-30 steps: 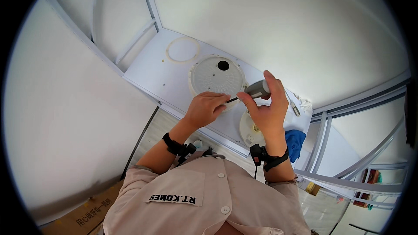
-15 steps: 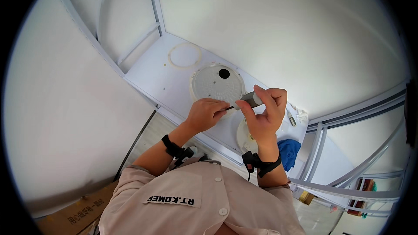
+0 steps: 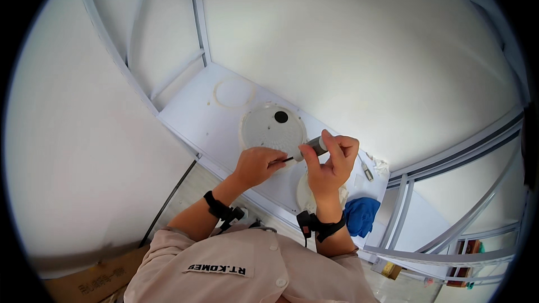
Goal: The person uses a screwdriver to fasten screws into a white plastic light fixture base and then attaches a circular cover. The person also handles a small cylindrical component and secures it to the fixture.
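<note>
My right hand (image 3: 330, 169) grips a screwdriver (image 3: 314, 146) by its grey handle, thumb and fingers wrapped around it. The dark shaft points left, toward my left hand (image 3: 258, 165). There my thumb and fingers pinch together at the shaft's end, hiding the tip and any small part held against it. Both hands are above the near edge of a round, pale grey disc-shaped housing (image 3: 264, 129) that has a black round spot on top. Partly behind my right hand sits a second, smaller whitish round part (image 3: 304, 195).
A thin pale ring (image 3: 215, 96) lies at the far left of the white table (image 3: 188, 112). To the right are another screwdriver (image 3: 368, 173), crumpled white material (image 3: 380, 164) and a blue cloth (image 3: 361, 216). Metal frame posts (image 3: 400, 207) stand at the right; a white wall rises behind.
The whole scene sits slightly lower and further left as the view shifts. Both hands keep their hold, with the screwdriver still meeting my left fingertips.
</note>
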The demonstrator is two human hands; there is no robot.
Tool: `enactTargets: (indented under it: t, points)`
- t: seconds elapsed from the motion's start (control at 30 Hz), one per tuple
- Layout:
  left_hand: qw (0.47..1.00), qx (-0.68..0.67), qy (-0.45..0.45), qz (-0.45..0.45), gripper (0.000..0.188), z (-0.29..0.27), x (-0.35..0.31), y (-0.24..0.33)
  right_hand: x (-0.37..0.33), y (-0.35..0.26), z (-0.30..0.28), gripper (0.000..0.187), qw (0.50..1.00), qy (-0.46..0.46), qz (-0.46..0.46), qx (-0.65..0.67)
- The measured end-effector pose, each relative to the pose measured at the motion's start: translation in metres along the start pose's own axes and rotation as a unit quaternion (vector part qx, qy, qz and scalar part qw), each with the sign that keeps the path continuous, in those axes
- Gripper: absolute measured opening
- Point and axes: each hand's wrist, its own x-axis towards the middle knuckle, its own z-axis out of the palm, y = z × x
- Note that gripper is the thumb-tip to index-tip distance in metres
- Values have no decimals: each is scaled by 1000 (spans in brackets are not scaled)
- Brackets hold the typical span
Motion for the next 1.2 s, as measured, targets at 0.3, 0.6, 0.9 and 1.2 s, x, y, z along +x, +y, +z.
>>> enactTargets:
  t: [0.3,0.6,0.9,1.2]
  points:
    - [1000,26,-6,-16,20,-7,2,8,7,-11,-6,44,977,-106,81,166]
    - [999,21,25,8,14,-2,2,4,16,-22,1,47,998,-48,35,30]
    - [992,36,-105,55,30,-15,4,0,21,-43,3,48,995,-38,91,-20]
    - [967,-16,-171,189,36,-35,28,-22,22,-49,5,58,989,-51,140,-20]
